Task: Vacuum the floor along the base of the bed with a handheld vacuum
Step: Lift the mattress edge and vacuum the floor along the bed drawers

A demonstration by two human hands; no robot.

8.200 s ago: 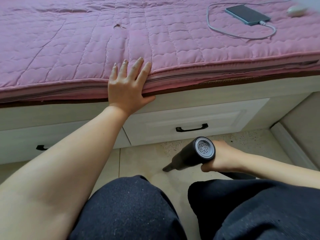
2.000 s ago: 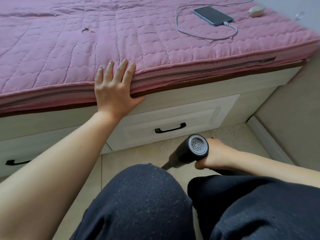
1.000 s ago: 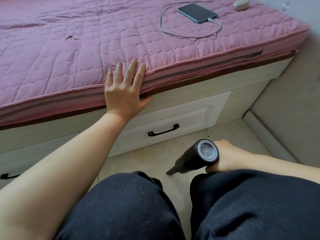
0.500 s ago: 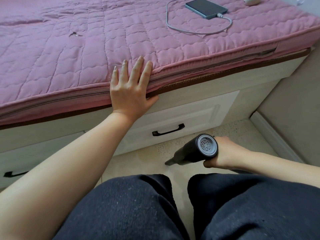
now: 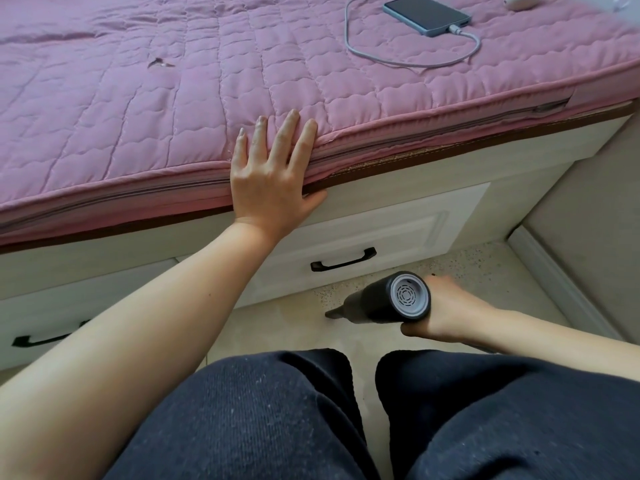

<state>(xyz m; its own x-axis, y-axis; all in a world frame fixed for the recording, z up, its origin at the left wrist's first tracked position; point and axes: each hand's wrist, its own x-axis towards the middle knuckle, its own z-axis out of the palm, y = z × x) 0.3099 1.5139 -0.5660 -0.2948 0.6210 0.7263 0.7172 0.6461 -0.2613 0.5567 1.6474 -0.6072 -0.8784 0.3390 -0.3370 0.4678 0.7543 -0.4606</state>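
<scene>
A black handheld vacuum [image 5: 384, 303] with a grey vented rear cap is gripped by my right hand [image 5: 446, 315]. Its narrow nozzle points left and down at the beige tiled floor [image 5: 287, 327], just in front of the white bed base [image 5: 388, 233]. My left hand [image 5: 273, 178] rests flat, fingers straight, on the edge of the pink quilted mattress [image 5: 138, 109]. Dark specks lie on the floor along the drawer's foot and toward the right corner.
The drawer under the bed has a black handle [image 5: 343, 264]; a second handle [image 5: 38, 340] shows at far left. A phone [image 5: 427, 13] with a cable lies on the mattress. A wall and its skirting board [image 5: 557, 282] close the right side. My knees fill the foreground.
The vacuum and my right hand have shifted slightly left along the drawer's foot. My left hand stays on the mattress edge. The view has drifted a little.
</scene>
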